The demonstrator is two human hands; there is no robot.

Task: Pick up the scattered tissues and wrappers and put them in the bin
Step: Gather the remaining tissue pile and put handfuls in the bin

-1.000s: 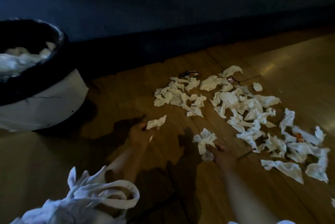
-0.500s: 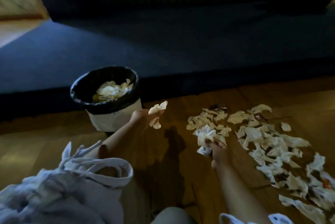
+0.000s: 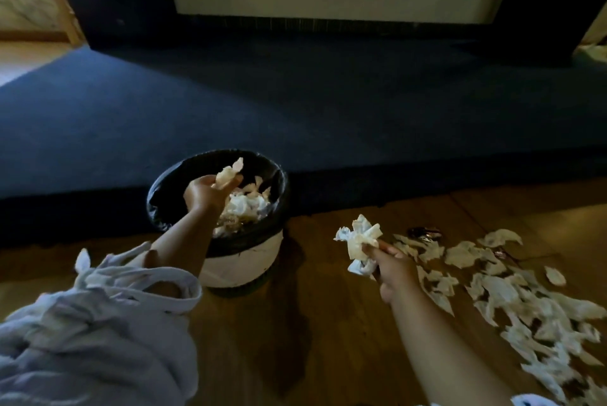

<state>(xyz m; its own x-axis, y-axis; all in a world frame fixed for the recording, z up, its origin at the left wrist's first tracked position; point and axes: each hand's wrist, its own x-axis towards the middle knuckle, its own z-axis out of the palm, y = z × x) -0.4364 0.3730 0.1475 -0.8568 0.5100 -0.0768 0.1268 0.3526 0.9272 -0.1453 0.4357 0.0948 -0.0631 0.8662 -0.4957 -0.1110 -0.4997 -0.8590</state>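
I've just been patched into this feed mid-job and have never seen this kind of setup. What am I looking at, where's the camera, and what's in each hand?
There is no machine here: a person is working with two bare hands, and the one camera is worn on their head, looking forward and down. The left hand is over the bin, pinching a crumpled tissue above the tissues already inside. The right hand is beside the bin, above the wooden floor, gripping a bunch of tissues. Many more scattered tissues lie on the floor to the right, with a dark shiny wrapper at their far edge. Behind the bin is a dark blue carpet.
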